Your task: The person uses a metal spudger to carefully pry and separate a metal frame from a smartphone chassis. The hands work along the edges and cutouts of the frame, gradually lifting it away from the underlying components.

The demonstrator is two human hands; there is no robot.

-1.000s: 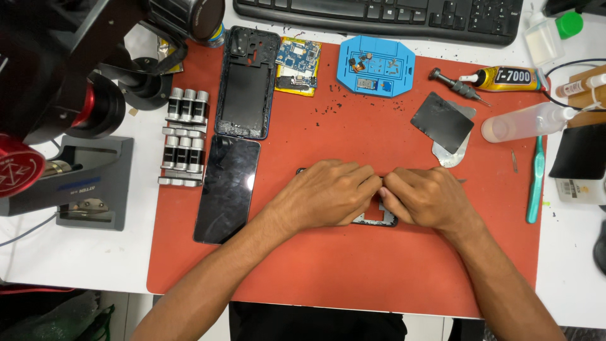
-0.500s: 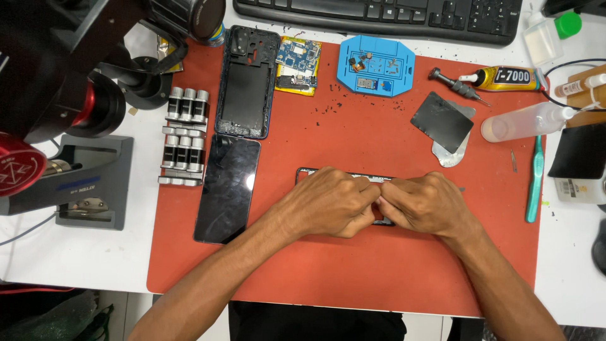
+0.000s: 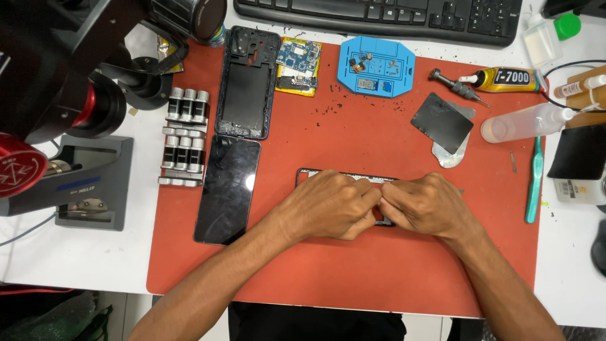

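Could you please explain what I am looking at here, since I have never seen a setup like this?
This is one view from a camera worn on a person's head, looking down at a workbench. No machine is involved: the left hand and right hand are the person's own, pressed together over a dark phone frame on a red mat. To the left lie a black screen panel and an empty phone shell. Farther back are a circuit board, a blue tray, a glue tube and a keyboard.
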